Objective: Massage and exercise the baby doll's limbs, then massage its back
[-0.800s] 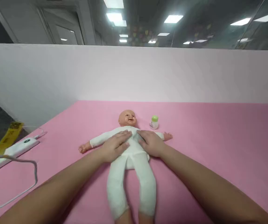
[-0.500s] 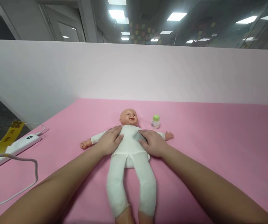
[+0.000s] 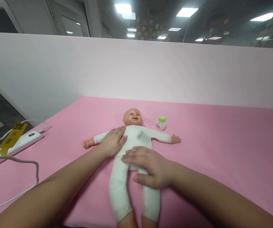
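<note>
The doll (image 3: 133, 142) lies face up under both open palms, left hand (image 3: 112, 144) flat on its chest, right hand (image 3: 150, 167) across its hips, neither gripping. Uneven pressure could skid it into the small bottle (image 3: 161, 123) beyond the right hand.

Both flat hands, left hand (image 3: 112, 142) and right hand (image 3: 150, 167), on supine doll (image 3: 133, 139)

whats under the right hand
The right hand lies flat on the doll, across its hips and one upper thigh, both clothed in white. The hand hides that part of the doll. The pink mat lies beneath the doll.
</note>
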### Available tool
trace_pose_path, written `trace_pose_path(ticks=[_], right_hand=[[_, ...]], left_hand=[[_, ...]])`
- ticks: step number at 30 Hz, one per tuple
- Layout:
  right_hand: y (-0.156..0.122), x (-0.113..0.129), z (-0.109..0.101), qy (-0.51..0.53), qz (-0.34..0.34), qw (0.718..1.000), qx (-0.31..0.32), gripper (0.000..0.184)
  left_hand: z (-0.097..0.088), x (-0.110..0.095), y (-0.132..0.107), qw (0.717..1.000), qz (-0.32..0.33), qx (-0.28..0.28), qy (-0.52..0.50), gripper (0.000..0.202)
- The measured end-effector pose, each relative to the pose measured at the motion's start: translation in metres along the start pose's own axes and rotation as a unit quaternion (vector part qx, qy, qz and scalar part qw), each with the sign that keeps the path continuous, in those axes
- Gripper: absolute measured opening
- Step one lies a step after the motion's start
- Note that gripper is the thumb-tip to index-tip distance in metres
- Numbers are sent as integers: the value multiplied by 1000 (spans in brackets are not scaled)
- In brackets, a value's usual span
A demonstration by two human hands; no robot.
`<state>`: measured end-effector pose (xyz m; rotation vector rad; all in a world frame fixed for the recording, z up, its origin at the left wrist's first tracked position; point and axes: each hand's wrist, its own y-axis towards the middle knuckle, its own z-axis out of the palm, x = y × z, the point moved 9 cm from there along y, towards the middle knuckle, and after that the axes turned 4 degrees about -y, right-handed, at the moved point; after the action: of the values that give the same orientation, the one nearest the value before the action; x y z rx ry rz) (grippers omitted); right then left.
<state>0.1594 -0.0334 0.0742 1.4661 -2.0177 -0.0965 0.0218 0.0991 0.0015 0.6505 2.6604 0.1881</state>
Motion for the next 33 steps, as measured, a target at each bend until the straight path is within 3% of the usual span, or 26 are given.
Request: trace_pose_path(ticks=[4, 13, 19, 23, 26, 30, 33], right_hand=[[3, -39, 11, -55, 68, 995, 55, 81], [-19, -133, -10, -136, 241, 961, 1, 76], [-38, -149, -27, -154, 323, 932, -67, 65], [-39, -144, -31, -161, 333, 925, -89, 57], [-38, -142, -32, -167, 323, 926, -98, 54], [-37, -143, -33, -174, 316, 927, -104, 51], [-38, -144, -33, -171, 318, 926, -107, 50]], left_hand=[[5, -1, 0, 1000, 9, 20, 18, 75], [7, -2, 0, 999, -2, 28, 20, 77], [4, -1, -1, 999, 3, 39, 22, 78], [-13, -6, -12, 1000, -8, 27, 8, 78], [-32, -40, -35, 998, 38, 25, -45, 71], [-39, -116, -76, 955, 223, 132, -147, 63], [-34, -130, -80, 943, 242, 163, -162, 65]])
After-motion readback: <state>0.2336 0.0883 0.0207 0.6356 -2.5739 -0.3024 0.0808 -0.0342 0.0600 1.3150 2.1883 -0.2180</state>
